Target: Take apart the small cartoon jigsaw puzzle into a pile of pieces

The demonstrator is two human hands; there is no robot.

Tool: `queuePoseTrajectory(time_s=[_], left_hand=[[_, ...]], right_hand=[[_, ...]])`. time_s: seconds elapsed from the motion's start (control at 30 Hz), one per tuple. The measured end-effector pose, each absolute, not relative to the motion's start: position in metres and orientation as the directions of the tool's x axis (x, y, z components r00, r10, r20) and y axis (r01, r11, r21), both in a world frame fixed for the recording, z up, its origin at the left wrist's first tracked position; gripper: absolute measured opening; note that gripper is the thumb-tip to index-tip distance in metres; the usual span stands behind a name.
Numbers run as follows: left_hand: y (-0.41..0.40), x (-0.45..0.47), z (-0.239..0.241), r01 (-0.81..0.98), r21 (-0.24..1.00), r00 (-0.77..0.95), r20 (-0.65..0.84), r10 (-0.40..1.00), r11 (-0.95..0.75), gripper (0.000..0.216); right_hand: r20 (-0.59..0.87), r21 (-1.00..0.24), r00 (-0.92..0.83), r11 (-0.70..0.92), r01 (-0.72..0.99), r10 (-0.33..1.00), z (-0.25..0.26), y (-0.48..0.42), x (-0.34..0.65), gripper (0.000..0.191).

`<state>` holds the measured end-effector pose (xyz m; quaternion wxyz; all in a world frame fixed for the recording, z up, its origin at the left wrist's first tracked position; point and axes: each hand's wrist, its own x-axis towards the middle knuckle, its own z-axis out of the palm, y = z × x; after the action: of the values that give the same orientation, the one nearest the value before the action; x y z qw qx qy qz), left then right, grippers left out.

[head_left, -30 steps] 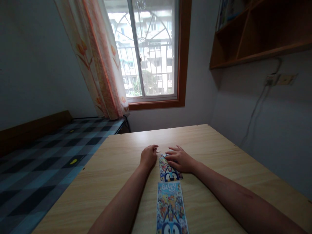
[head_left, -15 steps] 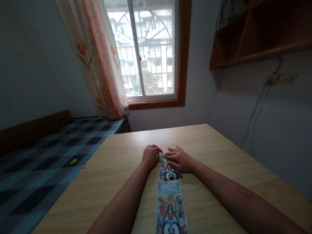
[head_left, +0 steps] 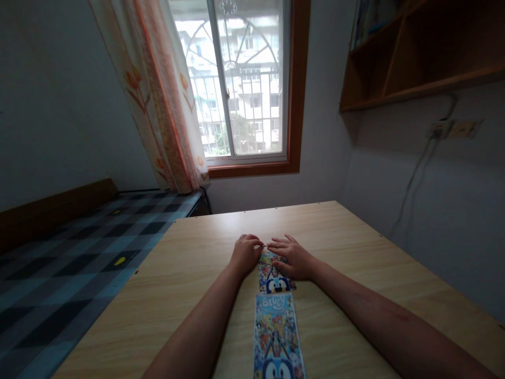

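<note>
Two colourful cartoon pictures lie in line on the table. The nearer one is a printed "Bluey" sheet (head_left: 276, 326) with a pale border and a blue dog's face at the bottom. Just beyond it lies a smaller matching picture (head_left: 272, 276) with an uneven lower right edge. At its far left corner my left hand (head_left: 247, 251) has thumb and forefinger together, at a small pale thing too tiny to name. My right hand (head_left: 291, 257) rests palm down over the picture's right side, fingers stretched out leftward, hiding part of it. The two hands' fingertips nearly meet.
Both forearms rest along the pale wooden table (head_left: 335, 321). A bed with a checked cover (head_left: 79, 258) stands to the left. Behind are a curtain (head_left: 158, 100) and a window (head_left: 252, 105). Wooden shelves (head_left: 379, 79) and a socket with a cord (head_left: 440, 129) are on the right wall.
My left thumb and forefinger have shifted slightly right at the picture's far edge, and a bit of something pale now shows between the fingertips. My right hand has barely moved.
</note>
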<state>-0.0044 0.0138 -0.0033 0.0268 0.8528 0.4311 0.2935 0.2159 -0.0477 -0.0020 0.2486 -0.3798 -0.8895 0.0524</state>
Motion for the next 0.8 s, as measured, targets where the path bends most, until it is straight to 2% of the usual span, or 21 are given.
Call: queuePoseTrajectory(time_s=[0.53,0.8], left_hand=[[0.0151,-0.0034,-0.0037,0.738,0.298,0.411,0.513,0.753,-0.606,0.019],[0.0143,-0.0063,-0.0004,0.841,0.321,0.265,0.458,0.849,-0.436,0.022]], right_hand=[[0.463,-0.233,-0.544,0.689,0.686,0.699,-0.0038,-0.0483,0.2141,0.045],[0.398,-0.304,-0.359,0.49,0.817,0.845,-0.0101,-0.0389,0.2166,0.045]])
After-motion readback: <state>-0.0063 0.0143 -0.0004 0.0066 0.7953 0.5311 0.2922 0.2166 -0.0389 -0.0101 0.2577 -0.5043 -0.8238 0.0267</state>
